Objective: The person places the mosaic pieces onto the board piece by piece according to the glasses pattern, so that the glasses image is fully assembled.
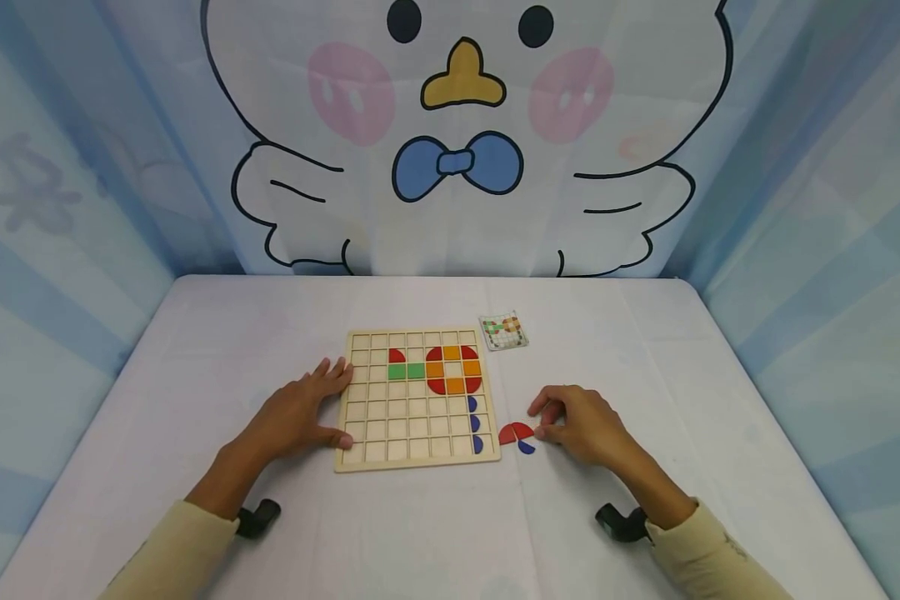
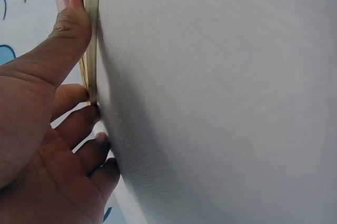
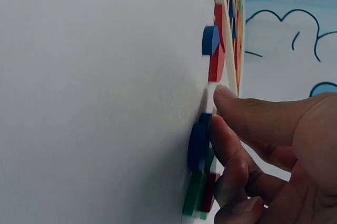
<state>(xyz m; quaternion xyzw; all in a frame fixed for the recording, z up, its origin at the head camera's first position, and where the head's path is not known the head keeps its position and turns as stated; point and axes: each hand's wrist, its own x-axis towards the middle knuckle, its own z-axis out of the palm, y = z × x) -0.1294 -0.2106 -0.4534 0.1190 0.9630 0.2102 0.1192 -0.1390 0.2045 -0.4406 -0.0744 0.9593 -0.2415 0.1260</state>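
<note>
A wooden grid board lies on the table, with red, orange, green and blue pieces set in its upper and right cells. My left hand rests spread along its left edge, thumb and fingertips touching the frame. To the right of the board, my right hand hovers low with bent fingers, thumb and index apart. Beside its thumb lie red quarter-round pieces and a blue half-round piece. Below the fingers, the right wrist view shows more blue pieces and a green piece, hidden from the head view.
A small pattern card lies by the board's upper right corner. The white-covered table ends at a curtain with a cartoon bird. A black wrist camera sits under my right forearm, another by my left.
</note>
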